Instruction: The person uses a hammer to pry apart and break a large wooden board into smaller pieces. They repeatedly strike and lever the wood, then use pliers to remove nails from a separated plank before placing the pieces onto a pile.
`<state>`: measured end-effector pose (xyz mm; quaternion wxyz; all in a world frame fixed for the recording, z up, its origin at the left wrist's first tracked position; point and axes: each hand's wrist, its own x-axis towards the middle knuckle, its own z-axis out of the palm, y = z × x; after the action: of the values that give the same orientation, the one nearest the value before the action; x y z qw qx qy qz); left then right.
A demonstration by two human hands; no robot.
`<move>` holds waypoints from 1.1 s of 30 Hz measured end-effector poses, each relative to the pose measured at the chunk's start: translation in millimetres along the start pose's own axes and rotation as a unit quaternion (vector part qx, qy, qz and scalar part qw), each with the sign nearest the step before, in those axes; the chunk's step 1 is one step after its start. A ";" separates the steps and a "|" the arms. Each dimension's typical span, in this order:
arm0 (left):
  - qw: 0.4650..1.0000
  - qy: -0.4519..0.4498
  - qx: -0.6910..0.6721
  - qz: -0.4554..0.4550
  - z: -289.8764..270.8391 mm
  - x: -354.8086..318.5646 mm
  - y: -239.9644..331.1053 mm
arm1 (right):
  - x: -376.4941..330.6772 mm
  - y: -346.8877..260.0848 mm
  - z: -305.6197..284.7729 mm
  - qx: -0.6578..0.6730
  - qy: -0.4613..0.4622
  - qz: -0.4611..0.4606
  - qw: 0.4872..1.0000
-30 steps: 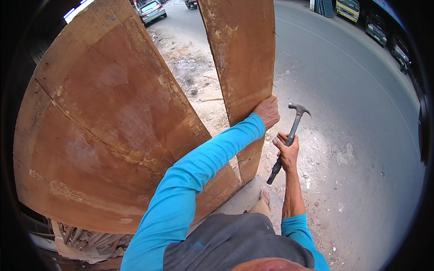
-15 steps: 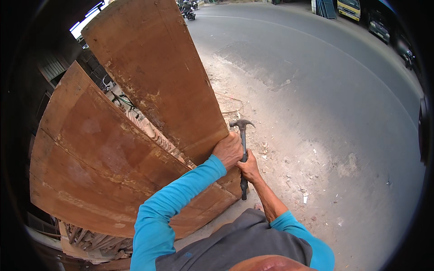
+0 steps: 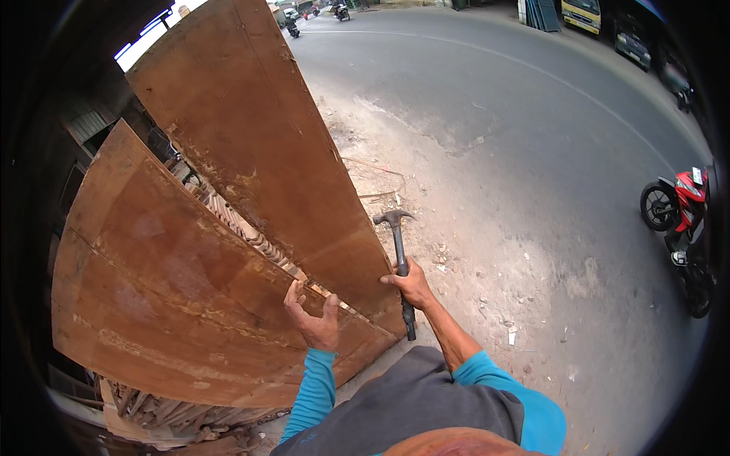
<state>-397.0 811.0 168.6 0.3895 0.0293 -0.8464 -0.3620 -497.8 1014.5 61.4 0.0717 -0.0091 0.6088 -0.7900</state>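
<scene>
Both hands are raised near the lower end of the tall board (image 3: 251,137), a brown, weathered sheet that leans up and away. The left hand (image 3: 313,315) is half open and empty, thumb apart from loosely bent fingers, to the left of the tall board's lower end; whether it touches any wood, I cannot tell. The right hand (image 3: 412,283), at the tall board's right edge, is closed around the dark handle of a claw hammer (image 3: 399,247), head upward; contact between this hand and the board is unclear. Blue sleeves (image 3: 310,391) and a dark grey shirt (image 3: 426,395) lie below the tall board. Left of it spreads a wide board (image 3: 175,281), equally brown and stained, with a gap between them that narrows toward their lower ends. Scrap wood (image 3: 163,410) is heaped beyond the wide board's lower edge, and wooden pieces (image 3: 236,220) show through the gap. Right of the tall board is gritty ground (image 3: 471,251), then the grey road (image 3: 502,99). A red motorcycle (image 3: 688,194) stands well right of the board; farther off are a yellow truck (image 3: 583,15) and, past its top, small motorcycles (image 3: 340,12).
</scene>
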 end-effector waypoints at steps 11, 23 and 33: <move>0.967 -0.118 -0.146 -0.172 72.5 -1.1 -19.5 | 12.0 -2.2 -20.6 0.015 0.034 -0.006 0.999; 0.963 -0.147 -0.178 -0.139 23.2 -14.6 -38.8 | -0.2 2.2 -21.8 -0.074 -0.055 -0.037 0.995; 0.958 0.043 -0.142 -0.246 -81.7 -108.1 -61.7 | -40.3 5.1 68.7 -0.166 -0.223 -0.002 0.961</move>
<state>-280.6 753.3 95.8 0.3249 0.1962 -0.7351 -0.5618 -450.4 952.2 77.2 0.2018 -0.1977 0.6997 -0.6562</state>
